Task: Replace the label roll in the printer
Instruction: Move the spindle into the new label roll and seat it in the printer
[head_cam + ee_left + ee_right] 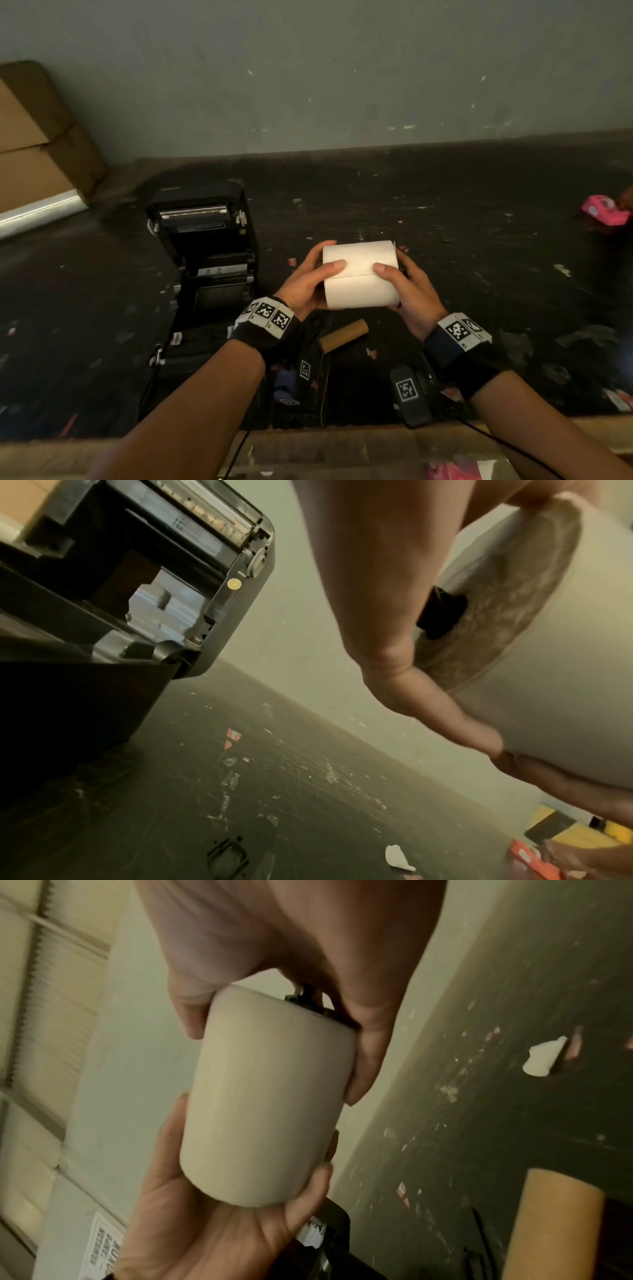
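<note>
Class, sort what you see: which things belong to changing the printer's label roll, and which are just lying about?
Job:
white label roll, gripped by left hand and right hand
open printer
empty cardboard core

Lying about:
cardboard boxes
pink object
paper scraps

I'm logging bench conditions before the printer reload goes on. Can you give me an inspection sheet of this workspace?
Surface: dark worktop, scuffed, littered with paper scraps.
Job's things: printer with lid open; white label roll held above the worktop; bare cardboard core lying near the front edge.
Clutter: pink object at far right; white scrap.
Hands: left hand and right hand each grip one end of the roll.
Cables: black cable trailing from the right wrist.
Surroundings: grey wall; cardboard boxes at left.
</note>
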{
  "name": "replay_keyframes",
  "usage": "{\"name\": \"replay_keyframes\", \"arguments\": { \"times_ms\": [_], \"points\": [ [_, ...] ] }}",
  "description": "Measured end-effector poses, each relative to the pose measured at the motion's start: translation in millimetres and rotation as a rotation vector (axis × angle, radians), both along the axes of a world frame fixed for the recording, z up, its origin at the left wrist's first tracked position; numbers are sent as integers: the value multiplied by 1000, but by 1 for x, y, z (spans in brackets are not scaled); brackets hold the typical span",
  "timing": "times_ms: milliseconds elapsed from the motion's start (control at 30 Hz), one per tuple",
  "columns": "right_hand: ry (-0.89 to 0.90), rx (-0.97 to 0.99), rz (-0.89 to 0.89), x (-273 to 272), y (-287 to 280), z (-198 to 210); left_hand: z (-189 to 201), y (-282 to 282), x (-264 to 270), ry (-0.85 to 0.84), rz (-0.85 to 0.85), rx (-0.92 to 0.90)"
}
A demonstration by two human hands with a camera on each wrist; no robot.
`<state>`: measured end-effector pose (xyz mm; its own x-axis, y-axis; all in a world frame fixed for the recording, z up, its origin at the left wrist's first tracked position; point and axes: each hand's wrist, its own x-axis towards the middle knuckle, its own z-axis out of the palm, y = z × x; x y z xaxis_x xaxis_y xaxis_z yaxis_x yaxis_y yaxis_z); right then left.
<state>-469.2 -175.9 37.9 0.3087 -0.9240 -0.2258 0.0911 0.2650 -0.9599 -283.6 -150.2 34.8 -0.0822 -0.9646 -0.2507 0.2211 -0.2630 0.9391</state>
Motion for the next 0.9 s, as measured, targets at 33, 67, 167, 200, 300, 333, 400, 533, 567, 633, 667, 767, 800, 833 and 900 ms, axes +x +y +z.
{"name": "replay_keyframes", "arguments": {
  "times_ms": [33,67,167,200,300,333,400,533,567,633,667,767,800,833,900],
  "points": [
    [-9,12,7,-3,-1,-3,-2,-2,0,-8,5,-1],
    [-17,23,11,-6,-2,-6,-4,-4,1,-11,14,0],
    [-51,55,-18,-18,-6,-11,-15,-12,8,-36,86,49],
    [-59,53,-28,-24,-7,-12,-22,-16,11,-91,126,78],
    [-40,37,-40,-40,-12,-15,-48,-24,19,-621,182,148],
    [-32,36,-48,-44,-13,-15,-60,-25,21,-833,150,179],
    [-33,34,-68,-53,-15,-15,-80,-28,24,-1066,62,252],
    [-41,53,-105,-66,-18,-17,-101,-35,21,-1188,-6,320],
    [-41,57,-109,-68,-18,-18,-103,-37,19,-1214,-19,334],
    [-40,67,-108,-72,-20,-22,-108,-39,15,-1274,-52,358],
    [-37,71,-109,-74,-20,-23,-110,-41,14,-1296,-64,370],
    [-25,77,-116,-76,-21,-27,-110,-47,12,-1293,-70,424],
    [-23,80,-116,-77,-22,-28,-111,-50,12,-1276,-68,449],
    [-23,82,-114,-78,-22,-30,-110,-52,13,-1252,-59,468],
    [-29,89,-110,-79,-22,-33,-108,-53,14,-1212,-41,487]
  ]
}}
